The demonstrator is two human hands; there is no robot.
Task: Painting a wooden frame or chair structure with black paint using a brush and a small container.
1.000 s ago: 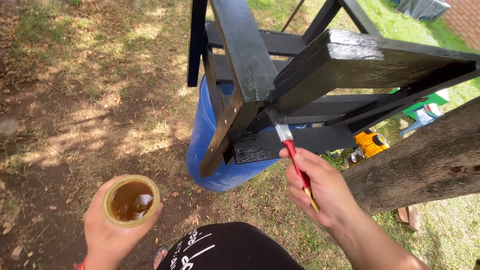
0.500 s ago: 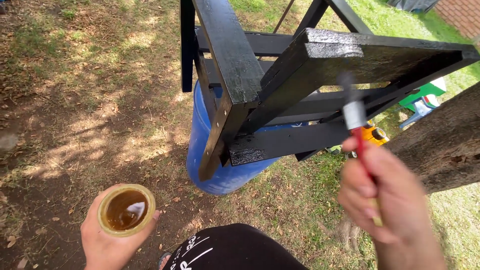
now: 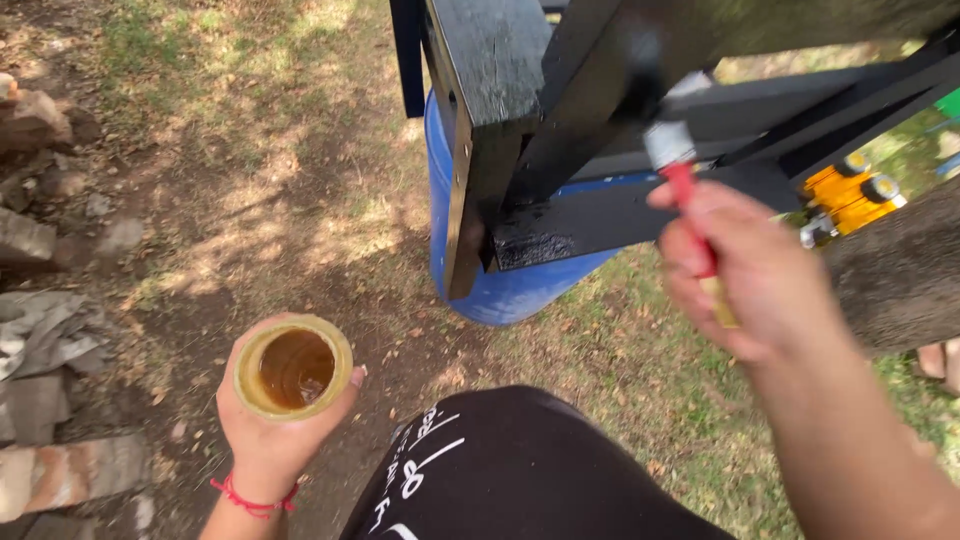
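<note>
Black wooden frame (image 3: 560,120) rests on blue barrel (image 3: 500,285), most rails coated glossy black; underside not visible. Right hand (image 3: 750,270) closed around red-handled brush (image 3: 680,175), bristles on a rail. Left hand (image 3: 275,420) wrapped around yellowish cup (image 3: 293,367) holding a little dark brown liquid, low over dirt ground (image 3: 200,200)

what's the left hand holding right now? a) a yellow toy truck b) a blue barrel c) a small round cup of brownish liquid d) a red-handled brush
c, the left hand grips a small round cup with brownish liquid inside, while the red-handled brush is in the right hand, up against the black wooden frame.
</note>
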